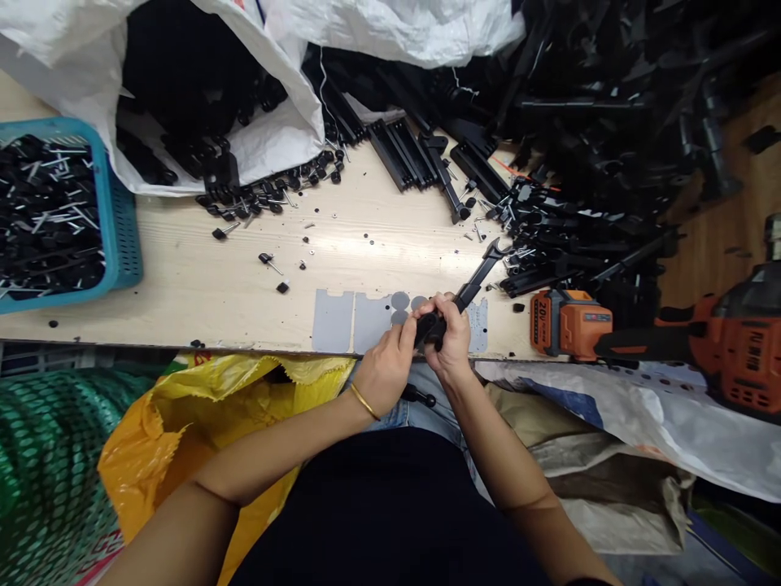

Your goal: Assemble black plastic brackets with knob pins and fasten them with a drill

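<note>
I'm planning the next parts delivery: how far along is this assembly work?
Done: unclear, no finished pile stands apart. In hand: the left hand and right hand grip one black bar at the edge of the table. Left: probably a lot; the heap of black bars and the blue basket of screw knobs look full.

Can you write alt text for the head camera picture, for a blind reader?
A person's left hand and right hand grip one end of a long black plastic part over the edge of a wooden table. A pile of black parts lies behind, a blue basket of small pieces at left, an orange drill at right.
</note>
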Tool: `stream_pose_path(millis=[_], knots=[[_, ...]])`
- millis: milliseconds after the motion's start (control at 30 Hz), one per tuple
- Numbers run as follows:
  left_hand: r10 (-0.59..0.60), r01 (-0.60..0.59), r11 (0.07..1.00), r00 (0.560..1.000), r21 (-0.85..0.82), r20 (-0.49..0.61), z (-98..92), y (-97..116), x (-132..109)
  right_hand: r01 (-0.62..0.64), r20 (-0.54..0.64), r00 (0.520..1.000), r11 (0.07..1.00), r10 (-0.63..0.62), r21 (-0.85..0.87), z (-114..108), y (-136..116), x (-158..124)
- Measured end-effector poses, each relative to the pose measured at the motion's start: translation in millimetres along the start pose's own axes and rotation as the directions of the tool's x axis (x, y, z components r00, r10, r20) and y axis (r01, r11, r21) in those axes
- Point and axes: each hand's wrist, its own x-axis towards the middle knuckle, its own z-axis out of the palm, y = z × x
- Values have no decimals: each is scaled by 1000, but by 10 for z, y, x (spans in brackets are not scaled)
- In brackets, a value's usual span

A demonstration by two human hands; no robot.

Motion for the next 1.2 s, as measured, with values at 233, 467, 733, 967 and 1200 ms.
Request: stream_pose_path(millis=[233,467,733,967,1200], knots=[[165,-196,977,943,82,289,-348,-418,496,-151,173,941,820,290,-553,-541,-339,-25],[486,-581,793,785,185,383,-369,-690,1077,239,234,971,286,-50,-928,-628,-1141,451],[520,-533,845,838,46,164,-492,-941,1101,204,266,891,-197,-369,-959,-273,-1078,1700],[-157,222,967,908,127,-389,-1089,-2179,1400,238,385,801,-347,-459,-907,-719,-1123,1466],[-39,102,964,968,247,-250,-1119,-2410,1550,280,479,718,-422,-505,-863,-772,-832,1500]])
